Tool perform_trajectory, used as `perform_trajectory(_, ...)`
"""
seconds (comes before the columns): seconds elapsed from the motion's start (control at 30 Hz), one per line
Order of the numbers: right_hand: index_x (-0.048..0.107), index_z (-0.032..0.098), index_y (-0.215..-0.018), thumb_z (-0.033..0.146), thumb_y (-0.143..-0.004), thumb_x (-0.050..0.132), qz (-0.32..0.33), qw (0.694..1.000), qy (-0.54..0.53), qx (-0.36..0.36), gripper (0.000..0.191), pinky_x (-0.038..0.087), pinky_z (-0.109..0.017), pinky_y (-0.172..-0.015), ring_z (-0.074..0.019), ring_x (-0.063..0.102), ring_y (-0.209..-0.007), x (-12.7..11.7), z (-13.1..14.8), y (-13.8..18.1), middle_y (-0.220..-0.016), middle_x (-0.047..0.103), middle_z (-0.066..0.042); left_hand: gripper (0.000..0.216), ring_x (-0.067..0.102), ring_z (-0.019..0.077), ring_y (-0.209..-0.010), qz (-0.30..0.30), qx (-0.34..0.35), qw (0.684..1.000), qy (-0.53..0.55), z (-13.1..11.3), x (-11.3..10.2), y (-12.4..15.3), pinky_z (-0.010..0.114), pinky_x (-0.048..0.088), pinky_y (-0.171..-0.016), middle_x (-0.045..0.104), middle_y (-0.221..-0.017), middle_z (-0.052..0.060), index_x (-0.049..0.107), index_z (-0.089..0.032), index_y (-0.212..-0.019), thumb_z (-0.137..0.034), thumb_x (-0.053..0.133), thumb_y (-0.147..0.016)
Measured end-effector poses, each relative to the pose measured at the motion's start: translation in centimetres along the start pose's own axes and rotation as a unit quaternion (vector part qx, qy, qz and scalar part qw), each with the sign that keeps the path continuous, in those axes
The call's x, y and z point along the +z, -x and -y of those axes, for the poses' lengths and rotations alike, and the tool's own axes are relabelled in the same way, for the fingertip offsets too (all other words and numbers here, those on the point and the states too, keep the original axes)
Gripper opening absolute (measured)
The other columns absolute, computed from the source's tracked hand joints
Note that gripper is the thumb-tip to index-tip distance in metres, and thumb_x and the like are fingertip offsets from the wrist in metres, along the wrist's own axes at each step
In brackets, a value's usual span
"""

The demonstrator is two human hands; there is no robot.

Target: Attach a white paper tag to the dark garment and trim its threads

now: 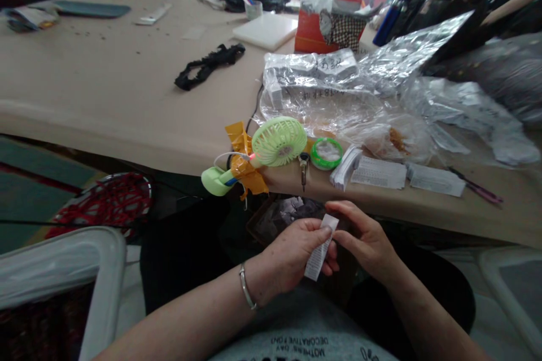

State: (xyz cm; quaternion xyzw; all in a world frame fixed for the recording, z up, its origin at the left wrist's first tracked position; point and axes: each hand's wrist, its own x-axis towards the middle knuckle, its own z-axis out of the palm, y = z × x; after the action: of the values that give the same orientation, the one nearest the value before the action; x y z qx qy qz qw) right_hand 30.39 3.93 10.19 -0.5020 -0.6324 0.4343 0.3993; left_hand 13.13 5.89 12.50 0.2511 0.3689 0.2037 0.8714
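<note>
Fingers (324,229) of both hands pinch a white label (320,248); plastic bags (322,87) hold label stacks.

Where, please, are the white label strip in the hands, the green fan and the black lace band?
white label strip (320,249), head view, on the middle of the strip.
green fan (279,141), head view, on the round grille.
black lace band (208,65), head view, on the middle of the band.

A small green handheld plastic fan (277,142) lies at the near edge of the beige work table (105,90), with a green ring-shaped spool (326,153) just to its right and stacks of white printed paper labels (376,172) further right. Crumpled clear plastic bags (330,96) lie behind these, and a strip of black lace (209,66) lies to their left. Below the table edge, the left hand (296,251) and the right hand (366,240) meet on a narrow white paper label (320,248) above the lap.
</note>
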Motion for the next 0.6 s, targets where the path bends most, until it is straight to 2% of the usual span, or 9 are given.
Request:
perform_trajectory(0.1, 0.055, 0.023, -0.127, 0.030, -0.086, 0.062, -0.036, 0.984, 0.157, -0.078, 0.042, 0.045, -0.036, -0.101, -0.0229, 0.055, -0.117, 0.5, 0.3, 0.4, -0.126, 0.058, -0.009, 0.023, 0.057, 0.0096, -0.049, -0.014, 0.010, 1.000, 0.000, 0.0, -0.1, -0.1, 0.018, 0.044, -0.045, 0.058, -0.062, 0.001, 0.059, -0.012, -0.084, -0.034, 0.061, -0.082)
perform_trajectory(0.23, 0.057, 0.020, -0.124, 0.029, -0.088, 0.058, -0.038, 0.969, 0.220, -0.107, 0.037, 0.049, -0.034, -0.096, -0.0223, 0.058, -0.111, 1.1, 0.6, 0.4, -0.120, 0.060, -0.011, 0.020, 0.057, 0.0099, -0.049, -0.020, 0.013, 1.000, 0.004, 0.2, -0.2, -0.2, 0.018, 0.044, -0.045, 0.059, -0.061, 0.001, 0.059, -0.011, -0.085, -0.031, 0.062, -0.081)
perform_trajectory(0.43, 0.058, 0.021, -0.120, 0.027, -0.090, 0.054, -0.023, 0.975, 0.194, -0.103, 0.031, 0.050, -0.036, -0.094, -0.0218, 0.059, -0.110, 1.5, 0.7, 0.1, -0.117, 0.062, -0.010, 0.018, 0.056, 0.0097, -0.048, -0.025, 0.010, 1.000, 0.003, 0.2, -0.4, -0.1, 0.019, 0.044, -0.046, 0.058, -0.059, 0.000, 0.060, -0.012, -0.082, -0.029, 0.061, -0.080)
perform_trajectory(0.6, 0.051, 0.023, -0.128, 0.029, -0.090, 0.054, -0.044, 0.991, 0.122, -0.040, 0.038, 0.050, -0.036, -0.094, -0.0213, 0.063, -0.104, 1.7, 0.8, 0.0, -0.115, 0.064, -0.009, 0.021, 0.056, 0.0097, -0.050, -0.033, 0.029, 0.999, 0.002, 0.2, -0.5, 0.0, 0.019, 0.044, -0.048, 0.058, -0.060, 0.000, 0.060, -0.013, -0.083, -0.033, 0.061, -0.079)
